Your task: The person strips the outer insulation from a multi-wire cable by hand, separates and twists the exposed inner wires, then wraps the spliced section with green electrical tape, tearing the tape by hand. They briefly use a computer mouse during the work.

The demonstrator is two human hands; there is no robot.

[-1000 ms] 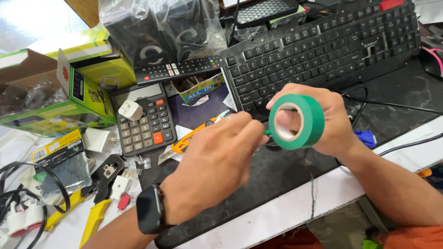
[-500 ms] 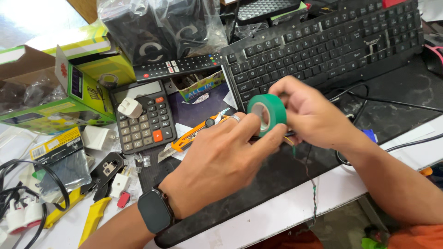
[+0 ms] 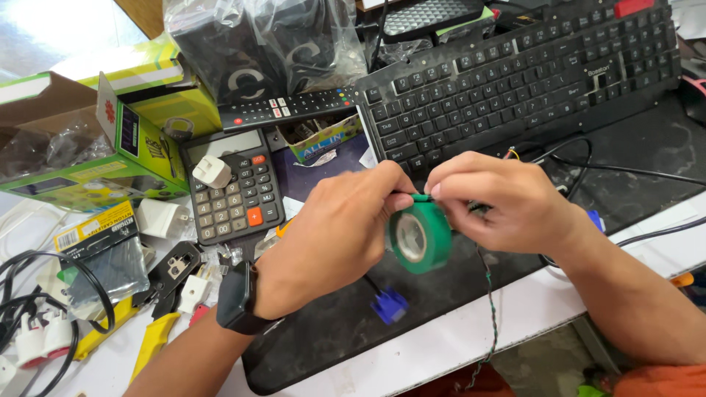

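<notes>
1. While the green tape roll (image 3: 419, 237) is held up between both hands, it sits just in front of the keyboard (image 3: 515, 88), above the black mat (image 3: 331, 331).
2. The roll is seen on edge-ish, w/ its hole facing toward the left hand (image 3: 334, 239); its axis runs roughly left-right, tilted a bit toward the camera.
3. The left hand is closed around the roll's left side, fingers curled in, thumb and forefinger pinched at the top rim where the tape end seems to be.
4. The right hand (image 3: 507, 202) is closed too, fingertips pinched at the same top spot, touching the left fingertips; the pinched bit is too small to tell apart, prob. the tape end or a wire.
5. Both hands are about equally near the roll; the roll hangs below the pinch, more under the left hand.
6. A thin twisted wire (image 3: 489, 294) is seen dropping from under the right hand, across the mat, away from the keyboard.
7. A blue connector (image 3: 388, 305) lies on the mat, below the roll, farther from the keyboard.
8. A calculator (image 3: 232, 184) lies left of the keyboard, well apart from the hands.
</notes>
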